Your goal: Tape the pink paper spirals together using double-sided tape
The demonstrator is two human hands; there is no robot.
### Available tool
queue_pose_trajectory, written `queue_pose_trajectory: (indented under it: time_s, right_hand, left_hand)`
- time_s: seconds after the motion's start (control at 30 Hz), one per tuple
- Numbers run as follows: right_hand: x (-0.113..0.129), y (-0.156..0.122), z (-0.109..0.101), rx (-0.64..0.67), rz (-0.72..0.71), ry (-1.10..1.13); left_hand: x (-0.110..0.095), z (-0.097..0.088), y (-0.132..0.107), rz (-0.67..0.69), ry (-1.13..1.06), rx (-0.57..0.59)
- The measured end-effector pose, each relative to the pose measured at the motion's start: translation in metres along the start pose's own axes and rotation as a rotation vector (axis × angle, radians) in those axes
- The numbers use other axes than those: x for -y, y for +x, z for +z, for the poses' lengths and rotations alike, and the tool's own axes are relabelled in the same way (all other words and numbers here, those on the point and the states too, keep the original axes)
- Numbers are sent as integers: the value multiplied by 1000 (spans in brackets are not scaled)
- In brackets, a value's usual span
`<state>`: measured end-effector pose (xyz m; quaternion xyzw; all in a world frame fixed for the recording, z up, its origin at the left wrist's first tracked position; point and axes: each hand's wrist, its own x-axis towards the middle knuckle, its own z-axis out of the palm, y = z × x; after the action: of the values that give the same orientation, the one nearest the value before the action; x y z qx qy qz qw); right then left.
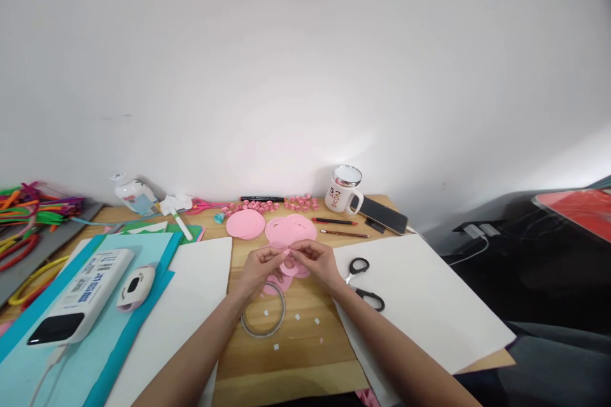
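Both hands meet over the middle of the wooden table (pixel 300 365), fingertips pinched together. Between them, my left hand (pixel 261 268) and my right hand (pixel 317 262) grip a pink paper strip (pixel 288 267) that curls below the fingers. More pink paper pieces (pixel 277 285) lie under the hands. Just behind are pink paper circles (pixel 245 224) in a stack, with further cut circles beside it. A roll of tape (pixel 264 333) rests below my left hand. Black-handled scissors (pixel 366 283) lie on white paper right of my right wrist, partly covered by the forearm.
Small pink paper rolls (pixel 300 202) line the back near a white mug (pixel 342 189), a phone (pixel 384 214) and pencils (pixel 344 233). At left are a power bank (pixel 86 292) on blue paper, a white bottle (pixel 134 194) and colourful pipe cleaners (pixel 28 216). White sheets (pixel 429 305) flank the hands.
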<state>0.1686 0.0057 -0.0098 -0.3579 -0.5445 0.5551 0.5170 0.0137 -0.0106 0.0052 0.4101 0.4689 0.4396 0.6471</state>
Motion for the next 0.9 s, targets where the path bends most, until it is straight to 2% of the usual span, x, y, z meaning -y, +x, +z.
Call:
queue_pose_trajectory:
  time_s: [0.23, 0.57, 0.9]
  right_hand:
    - [4, -2, 2, 44, 18, 91]
    - [4, -2, 2, 9, -10, -31]
    - [-2, -1, 2, 40, -4, 80]
  left_hand:
    - [0, 1, -1, -14, 10, -12]
    - [-1, 2, -2, 51, 14, -21]
    - [4, -3, 1, 47, 33, 46]
